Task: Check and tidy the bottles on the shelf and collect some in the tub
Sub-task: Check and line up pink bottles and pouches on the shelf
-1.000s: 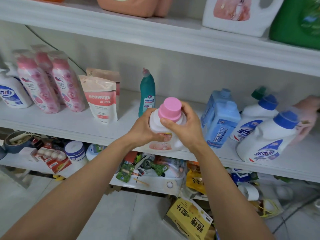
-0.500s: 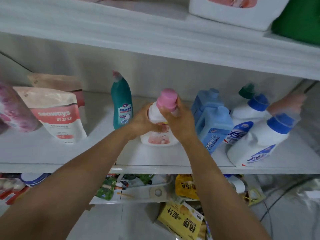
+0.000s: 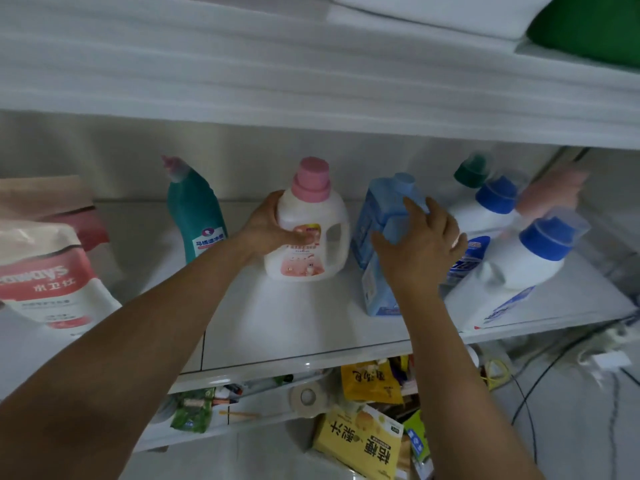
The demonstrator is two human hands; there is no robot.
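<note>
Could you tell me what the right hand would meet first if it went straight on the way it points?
Most likely the light blue bottles: the right hand points its straight fingers at their upper part, perhaps touching it. Blur hides which of the two comes first and whether there is contact.

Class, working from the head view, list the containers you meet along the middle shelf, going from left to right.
Red-and-white pouch → teal bottle → pink-capped white bottle, gripped by the left hand → light blue bottle, under the right hand → front blue-capped white bottle.
</note>
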